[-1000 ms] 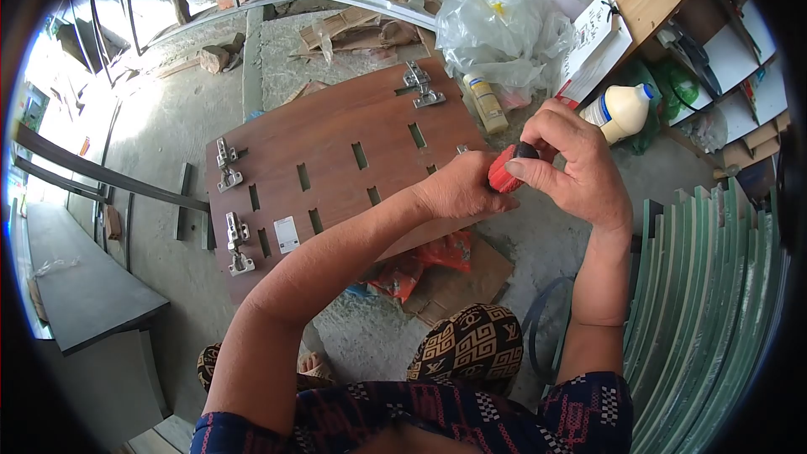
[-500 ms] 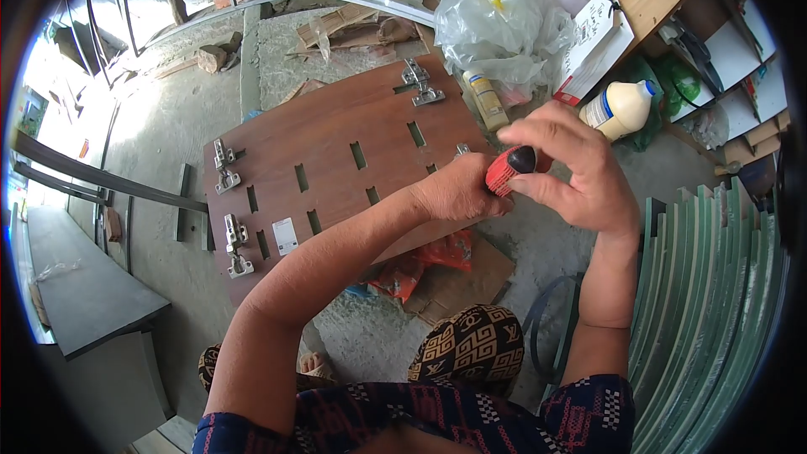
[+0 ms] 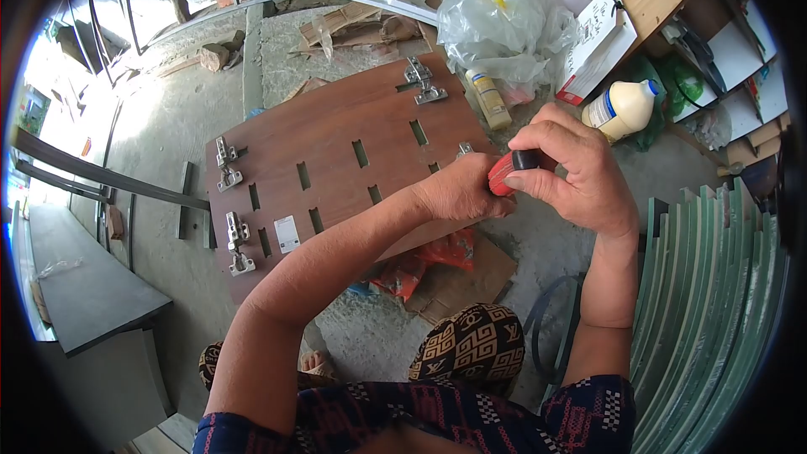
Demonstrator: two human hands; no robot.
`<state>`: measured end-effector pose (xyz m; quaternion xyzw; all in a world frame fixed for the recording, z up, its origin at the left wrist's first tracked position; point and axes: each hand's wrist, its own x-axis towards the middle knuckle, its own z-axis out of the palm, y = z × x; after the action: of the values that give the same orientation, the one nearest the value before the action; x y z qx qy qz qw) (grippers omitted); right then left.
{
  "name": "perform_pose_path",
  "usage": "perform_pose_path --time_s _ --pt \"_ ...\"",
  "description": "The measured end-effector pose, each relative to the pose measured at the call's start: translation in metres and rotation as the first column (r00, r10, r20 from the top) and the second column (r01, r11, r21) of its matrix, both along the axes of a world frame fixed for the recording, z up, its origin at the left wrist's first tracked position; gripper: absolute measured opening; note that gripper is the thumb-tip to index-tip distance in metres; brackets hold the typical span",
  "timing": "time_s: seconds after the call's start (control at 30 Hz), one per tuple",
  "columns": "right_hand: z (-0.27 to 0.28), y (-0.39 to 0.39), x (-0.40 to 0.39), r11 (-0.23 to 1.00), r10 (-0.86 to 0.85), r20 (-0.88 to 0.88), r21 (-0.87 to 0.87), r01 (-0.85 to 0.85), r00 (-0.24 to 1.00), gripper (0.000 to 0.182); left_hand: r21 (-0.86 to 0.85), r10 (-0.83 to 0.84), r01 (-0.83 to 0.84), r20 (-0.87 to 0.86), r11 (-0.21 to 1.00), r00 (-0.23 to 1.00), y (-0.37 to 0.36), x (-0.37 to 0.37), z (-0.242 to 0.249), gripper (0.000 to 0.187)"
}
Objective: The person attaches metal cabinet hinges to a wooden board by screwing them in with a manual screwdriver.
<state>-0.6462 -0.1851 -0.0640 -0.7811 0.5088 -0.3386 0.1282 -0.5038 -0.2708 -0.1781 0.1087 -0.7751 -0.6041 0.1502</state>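
A brown wood-grain panel (image 3: 328,130) with several slots lies flat on the concrete floor. Metal hinges sit on it: two at its left edge (image 3: 227,164) (image 3: 238,240) and one at the far edge (image 3: 423,84). My right hand (image 3: 580,172) is shut on a red-and-black screwdriver handle (image 3: 507,170) held upright over the panel's right edge. My left hand (image 3: 458,189) rests on the panel there, fingers closed around the screwdriver's lower part; a bit of another hinge (image 3: 464,150) shows just beyond it. The tip is hidden.
A white glue bottle (image 3: 620,109), a small yellow bottle (image 3: 487,99), a clear plastic bag (image 3: 504,21) and a paper booklet (image 3: 598,46) lie at the far right. Stacked green-edged boards (image 3: 714,286) stand to my right. Cardboard and red wrappers (image 3: 429,261) lie under the panel's near corner.
My right hand turned on the screwdriver handle, fingers opening then closing over its top again. Left hand and panel stayed in place.
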Motion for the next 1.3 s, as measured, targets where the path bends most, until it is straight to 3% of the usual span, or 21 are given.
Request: perform_pose_path --time_s 0.3,0.5,0.7,0.8,1.03,1.3 --pt "0.0 -0.002 0.004 0.995 -0.09 -0.018 0.029 0.091 0.996 0.032 0.026 -0.078 0.075 0.147 0.997 0.986 -0.003 0.002 0.006 0.031" --pt "0.002 -0.002 0.002 0.991 -0.093 -0.067 0.09 0.099 0.993 0.03 0.027 -0.031 0.03 0.034 0.999 0.999 -0.001 0.0 -0.002 0.025" --pt "0.004 0.001 -0.002 0.998 0.067 -0.012 -0.006 -0.067 0.998 0.025 0.036 -0.015 0.017 -0.053 0.999 0.998 -0.001 -0.002 -0.007 0.026" --pt "0.004 0.0 -0.001 0.997 0.073 0.022 -0.003 -0.073 0.997 0.023 -0.011 -0.014 0.015 0.036 1.0 0.999 -0.002 -0.002 -0.005 0.026" --pt "0.005 0.0 0.004 0.998 0.003 0.029 0.059 -0.005 1.0 0.021 0.025 -0.004 0.005 -0.01 1.0 1.0 0.0 -0.001 -0.006 0.025" --pt "-0.002 0.0 0.003 0.997 -0.045 -0.003 0.056 0.045 0.999 0.032 0.032 -0.018 0.019 -0.022 0.999 1.0 0.001 0.0 -0.007 0.024"
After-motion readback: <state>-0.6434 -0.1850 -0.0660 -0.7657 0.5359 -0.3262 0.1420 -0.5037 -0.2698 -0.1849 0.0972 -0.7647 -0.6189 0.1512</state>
